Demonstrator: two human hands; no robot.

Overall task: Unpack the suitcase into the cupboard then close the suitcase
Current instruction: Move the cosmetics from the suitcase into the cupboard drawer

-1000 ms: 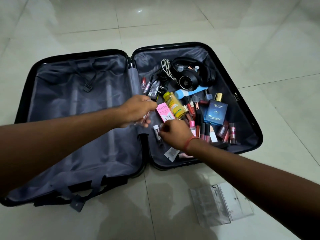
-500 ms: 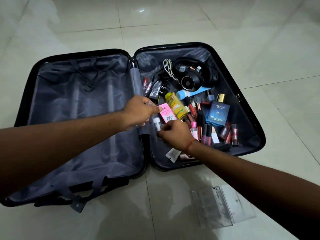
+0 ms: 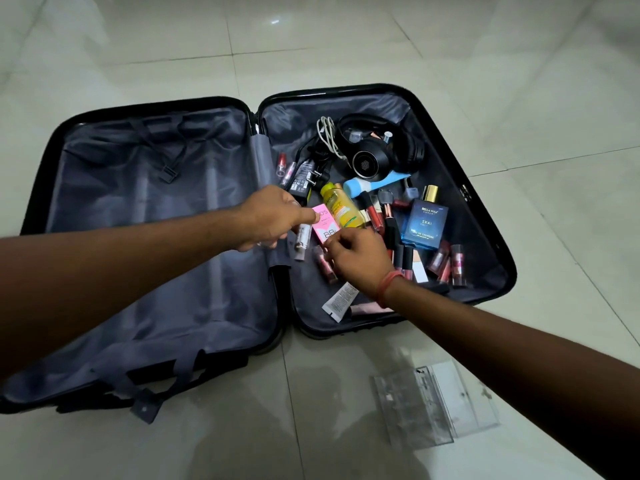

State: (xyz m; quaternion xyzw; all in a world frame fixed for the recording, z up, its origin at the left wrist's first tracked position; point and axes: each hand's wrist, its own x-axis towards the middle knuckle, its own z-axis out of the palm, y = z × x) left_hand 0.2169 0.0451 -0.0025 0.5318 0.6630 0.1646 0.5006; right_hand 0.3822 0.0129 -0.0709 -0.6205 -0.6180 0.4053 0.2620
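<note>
A black hard-shell suitcase [image 3: 485, 216] lies open flat on the tiled floor, both halves lined in grey fabric. Its left half holds only loose straps and a buckle. Its right half is crowded: black headphones [image 3: 377, 157] at the far end beside a coiled white cable [image 3: 327, 135] and a black charger [image 3: 304, 176]; a yellow bottle [image 3: 341, 206] and a pink tube [image 3: 323, 226] near the hinge; a blue cologne bottle [image 3: 424, 220] toward the outer wall, with lipsticks [image 3: 446, 261] scattered just beside it.
</note>
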